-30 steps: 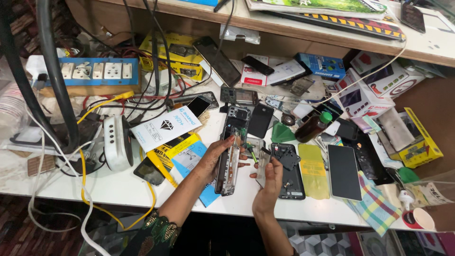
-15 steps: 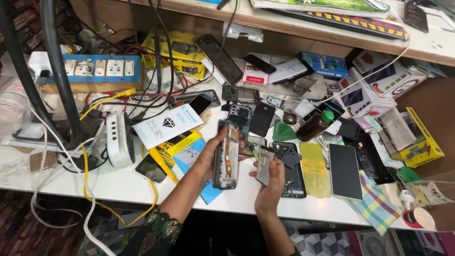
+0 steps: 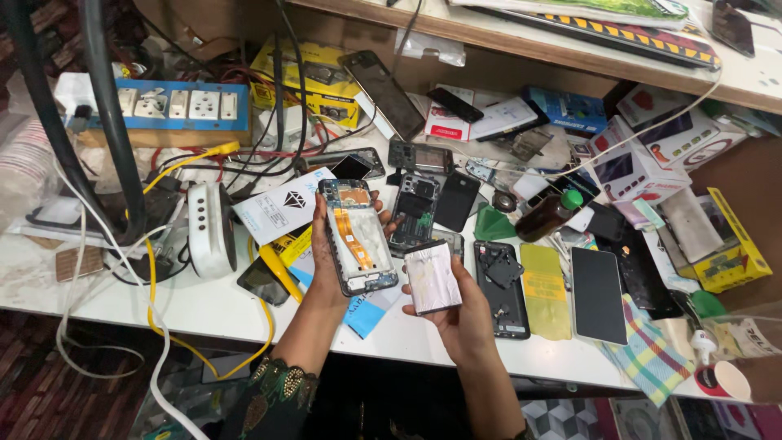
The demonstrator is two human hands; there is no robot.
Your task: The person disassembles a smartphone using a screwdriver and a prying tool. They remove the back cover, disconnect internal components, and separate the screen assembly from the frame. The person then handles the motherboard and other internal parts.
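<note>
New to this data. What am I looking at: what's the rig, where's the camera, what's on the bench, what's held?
There is no machine here: a person works with two bare hands, and the one camera sits on their head, looking down at a cluttered white workbench. The left hand holds an opened phone frame with its inside facing up, an orange flat cable running down it. The right hand holds a silvery rectangular battery-like pack beside it, apart from the frame. On the bench lie other opened phones, a black phone back, a dark-screened phone, a blue power strip, a yellow cable, a brown bottle with a green cap and small boxes.
</note>
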